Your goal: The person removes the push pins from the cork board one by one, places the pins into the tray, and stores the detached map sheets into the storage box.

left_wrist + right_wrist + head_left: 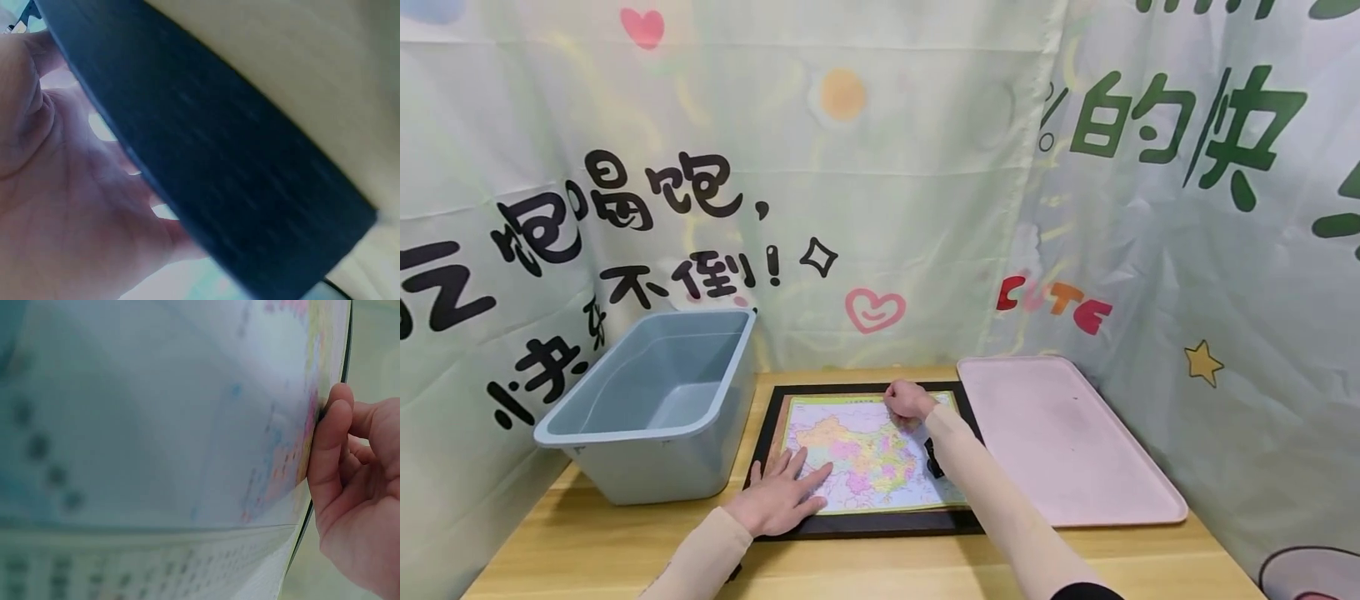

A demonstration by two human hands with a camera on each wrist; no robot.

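Sleeves in beige covered both forearms, nearest the head cam. L hand [778, 500] lay flat at approx 7 o'clock of the map puzzle [865, 454], fingers straight and spread, palm down, pressing on the map's near-left corner and the black frame [865, 523] edge. L wrist cam was very close and blurry: palm [69, 206] seen from below next to the dark frame edge [206, 156], wood tabletop behind; nothing gripped.

Map puzzle sat inside the black frame, flat on the wooden table [925, 567], center of the workspace, between the bin and the tray. Small black item [933, 458] lay at the map's 3 o'clock side, just by the R forearm; can't tell what it was.

R hand [910, 402] was farther out, at approx 12 to 1 o'clock of the map, fingers curled at the far edge. R wrist cam showed the thumb [328, 444] and fingers pinching a thin coloured printed piece [187, 425] by its edge, its surface filling most of that view, blurred. Whether it was one puzzle piece or a sheet, couldn't tell.

Grey-blue plastic bin [655, 417] stood at 9 to 10 o'clock of the frame, just beside it, open top. Pink tray [1060, 442] lay at 3 o'clock, edge close to the frame. Printed cloth backdrop [880, 183] w/ hearts and lettering hung farthest back, around the table.
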